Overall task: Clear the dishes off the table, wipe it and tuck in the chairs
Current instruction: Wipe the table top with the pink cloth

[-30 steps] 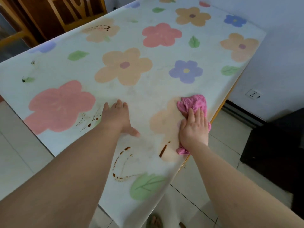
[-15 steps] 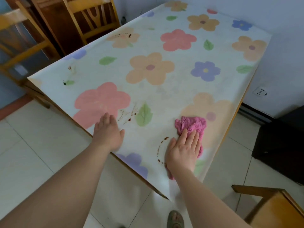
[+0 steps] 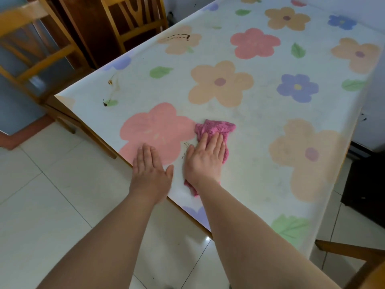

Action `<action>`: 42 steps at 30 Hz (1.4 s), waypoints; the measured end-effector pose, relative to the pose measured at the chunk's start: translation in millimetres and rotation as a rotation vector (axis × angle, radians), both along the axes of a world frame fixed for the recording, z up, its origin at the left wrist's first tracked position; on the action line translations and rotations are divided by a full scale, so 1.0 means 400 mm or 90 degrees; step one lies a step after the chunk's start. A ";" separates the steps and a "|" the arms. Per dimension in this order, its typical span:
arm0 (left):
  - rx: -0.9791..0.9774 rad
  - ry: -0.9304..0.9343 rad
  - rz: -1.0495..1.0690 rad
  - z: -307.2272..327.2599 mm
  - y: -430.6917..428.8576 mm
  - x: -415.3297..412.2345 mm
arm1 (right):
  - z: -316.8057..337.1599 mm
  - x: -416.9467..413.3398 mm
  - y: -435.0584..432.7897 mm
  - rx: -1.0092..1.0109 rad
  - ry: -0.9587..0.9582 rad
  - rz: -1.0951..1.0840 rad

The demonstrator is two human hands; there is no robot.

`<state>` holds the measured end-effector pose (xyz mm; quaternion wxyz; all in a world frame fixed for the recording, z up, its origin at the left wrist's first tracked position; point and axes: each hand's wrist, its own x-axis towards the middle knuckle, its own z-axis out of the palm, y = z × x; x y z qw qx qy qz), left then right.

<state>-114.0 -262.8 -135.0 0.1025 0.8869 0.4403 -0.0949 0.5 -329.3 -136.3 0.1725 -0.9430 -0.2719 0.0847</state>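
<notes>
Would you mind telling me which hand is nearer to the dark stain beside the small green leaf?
Left. The left hand lies flat at the table edge, nearer the dark stain; the right hand presses the pink cloth farther right.

We are in a home, in the room for eating. We see a long table with a flower cover and brown food marks on it. Wood chairs stand by it. The floor has pale, shiny tiles, like in a house.
</notes>
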 end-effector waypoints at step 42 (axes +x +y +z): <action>0.029 0.061 -0.127 0.092 0.261 -0.066 | 0.006 0.062 0.101 -0.007 -0.016 0.122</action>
